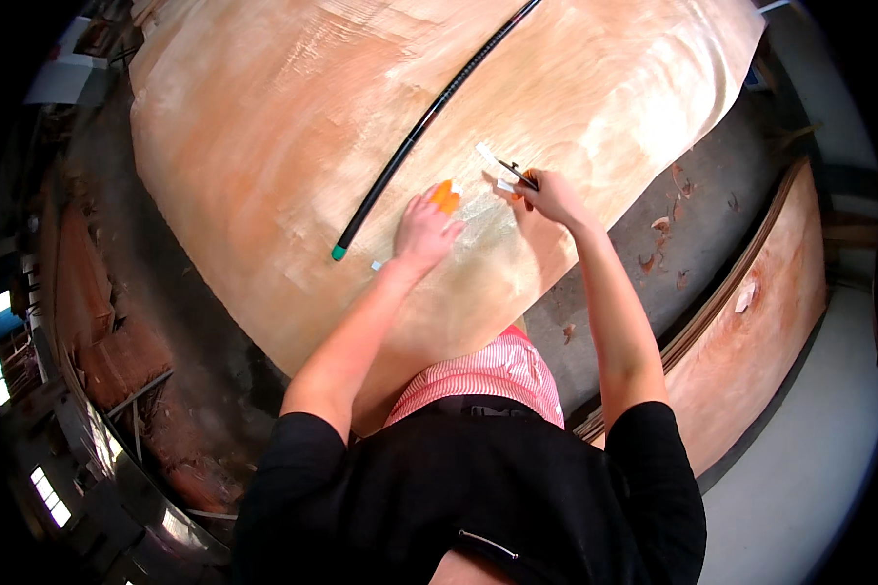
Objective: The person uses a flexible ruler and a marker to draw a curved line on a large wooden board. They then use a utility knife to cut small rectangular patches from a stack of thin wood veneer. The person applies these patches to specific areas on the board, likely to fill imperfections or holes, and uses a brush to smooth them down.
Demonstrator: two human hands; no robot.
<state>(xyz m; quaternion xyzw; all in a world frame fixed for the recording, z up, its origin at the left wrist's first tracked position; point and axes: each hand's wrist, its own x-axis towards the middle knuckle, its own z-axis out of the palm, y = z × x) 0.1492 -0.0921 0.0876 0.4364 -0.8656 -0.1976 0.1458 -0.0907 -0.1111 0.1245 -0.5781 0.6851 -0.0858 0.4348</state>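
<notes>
- Two hands work one spot on the veneer sheet (293,146): left hand (424,232) presses flat, fingers spread, an orange piece (446,196) at its fingertips.
- Right hand (550,195) grips a small dark tool (517,174) beside white tape strips (488,156).
- Judgement: keep the left palm firm, guide the tool slowly along the pale patch (488,229).

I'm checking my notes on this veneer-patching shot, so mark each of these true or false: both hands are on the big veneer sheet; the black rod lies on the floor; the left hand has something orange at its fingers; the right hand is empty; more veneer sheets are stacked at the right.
1. Both hands are on the veneer sheet. True: left hand, right hand.
2. The black rod lies on the floor. False: it lies on the sheet.
3. Something orange is at the left fingers. True.
4. The right hand is empty. False: it holds a small dark tool.
5. Stacked veneer sheets lie at the right. True.
</notes>
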